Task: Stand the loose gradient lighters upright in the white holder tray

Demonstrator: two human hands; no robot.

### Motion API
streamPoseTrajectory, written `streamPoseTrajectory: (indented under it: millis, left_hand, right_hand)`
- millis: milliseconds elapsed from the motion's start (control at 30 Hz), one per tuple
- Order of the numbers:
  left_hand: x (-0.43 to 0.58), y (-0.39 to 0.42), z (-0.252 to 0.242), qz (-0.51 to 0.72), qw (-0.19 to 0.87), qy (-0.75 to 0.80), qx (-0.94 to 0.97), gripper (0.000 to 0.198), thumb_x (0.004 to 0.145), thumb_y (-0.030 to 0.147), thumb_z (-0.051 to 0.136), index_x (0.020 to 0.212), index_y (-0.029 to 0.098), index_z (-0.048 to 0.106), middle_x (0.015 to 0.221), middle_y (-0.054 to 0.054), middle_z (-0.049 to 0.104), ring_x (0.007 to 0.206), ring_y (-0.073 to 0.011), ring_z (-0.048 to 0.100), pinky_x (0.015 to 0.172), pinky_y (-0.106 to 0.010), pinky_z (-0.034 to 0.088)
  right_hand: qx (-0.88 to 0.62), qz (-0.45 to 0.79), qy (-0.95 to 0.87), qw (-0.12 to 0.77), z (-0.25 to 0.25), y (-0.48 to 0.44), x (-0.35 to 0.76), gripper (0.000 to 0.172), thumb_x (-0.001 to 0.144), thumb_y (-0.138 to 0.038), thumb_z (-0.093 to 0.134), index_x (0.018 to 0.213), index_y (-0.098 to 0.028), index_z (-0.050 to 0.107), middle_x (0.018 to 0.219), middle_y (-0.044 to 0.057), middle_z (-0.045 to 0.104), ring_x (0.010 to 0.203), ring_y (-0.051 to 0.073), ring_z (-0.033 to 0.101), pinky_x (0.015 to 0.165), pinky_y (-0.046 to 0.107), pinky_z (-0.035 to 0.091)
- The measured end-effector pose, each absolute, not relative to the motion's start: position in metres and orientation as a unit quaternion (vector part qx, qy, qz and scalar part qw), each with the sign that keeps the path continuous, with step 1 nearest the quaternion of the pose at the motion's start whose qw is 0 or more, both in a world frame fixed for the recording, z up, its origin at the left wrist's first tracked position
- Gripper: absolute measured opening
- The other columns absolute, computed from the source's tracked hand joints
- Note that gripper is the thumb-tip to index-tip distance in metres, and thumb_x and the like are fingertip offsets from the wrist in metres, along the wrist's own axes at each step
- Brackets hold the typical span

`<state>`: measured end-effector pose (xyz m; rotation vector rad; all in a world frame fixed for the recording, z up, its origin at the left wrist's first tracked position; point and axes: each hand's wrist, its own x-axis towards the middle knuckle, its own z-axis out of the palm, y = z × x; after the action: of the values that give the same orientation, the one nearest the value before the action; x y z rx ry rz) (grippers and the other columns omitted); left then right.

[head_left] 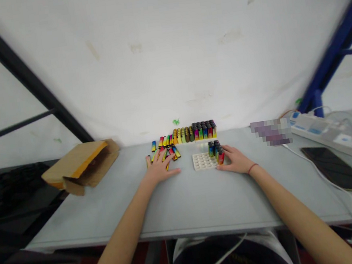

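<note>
White wall (166, 63) fills the upper frame. Gray table (206, 206) below: front edge crosses the lower frame, bare room just above it. Paper bag (75, 161) at left. My left hand (159, 168), fingers spread, partly covers loose lighters (175, 151) left of centre. My right hand (237, 160) curves round the tray's (201, 161) right edge; whether gripping, cannot tell. Tray: white, pocketed; its right side holds upright, multicoloured, black-topped lighters (220, 157).

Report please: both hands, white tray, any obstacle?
Left hand spread over loose colourful pieces. Right hand at right edge of white tray, grip unclear. Black-topped pieces standing in tray's right part. Paper bag off left, not blocking tray.
</note>
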<state>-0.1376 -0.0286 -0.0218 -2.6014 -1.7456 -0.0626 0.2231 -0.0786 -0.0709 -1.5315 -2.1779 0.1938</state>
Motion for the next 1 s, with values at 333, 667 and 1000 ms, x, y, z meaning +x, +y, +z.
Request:
streamPoseTrajectory:
  millis: [333, 667, 1000]
  left_hand:
    - [-0.142, -0.012, -0.032, -0.067, 0.058, -0.587, -0.805, 0.071, 0.084, 0.07, 0.051, 0.145, 0.035, 0.048, 0.153, -0.007, 0.042, 0.138, -0.0352, 0.034, 0.113, -0.052, 0.026]
    - [-0.096, -0.016, -0.019, -0.098, 0.093, -0.555, -0.821, 0.05, 0.097, 0.056, 0.037, 0.131, 0.03, 0.064, 0.127, -0.013, 0.061, 0.122, -0.0345, 0.047, 0.099, -0.049, 0.034]
    - [-0.058, -0.02, -0.016, -0.073, 0.113, -0.599, -0.789, 0.033, 0.097, 0.028, 0.042, 0.113, 0.015, 0.069, 0.116, -0.019, 0.067, 0.113, -0.0334, 0.052, 0.092, -0.048, 0.035]
  right_hand:
    - [-0.557, 0.062, -0.799, 0.219, -0.074, -0.077, 0.225, 0.082, 0.075, -0.072, 0.062, 0.135, -0.015, 0.057, 0.148, 0.02, 0.048, 0.134, 0.04, 0.046, 0.113, 0.056, 0.037]
    - [-0.554, 0.039, -0.803, 0.214, -0.073, -0.077, 0.224, 0.085, 0.075, -0.072, 0.063, 0.135, -0.013, 0.056, 0.146, 0.022, 0.049, 0.134, 0.039, 0.048, 0.113, 0.054, 0.038]
    - [-0.554, 0.03, -0.803, 0.219, -0.077, -0.076, 0.226, 0.084, 0.076, -0.073, 0.062, 0.136, -0.014, 0.056, 0.146, 0.021, 0.048, 0.134, 0.04, 0.047, 0.112, 0.055, 0.039]
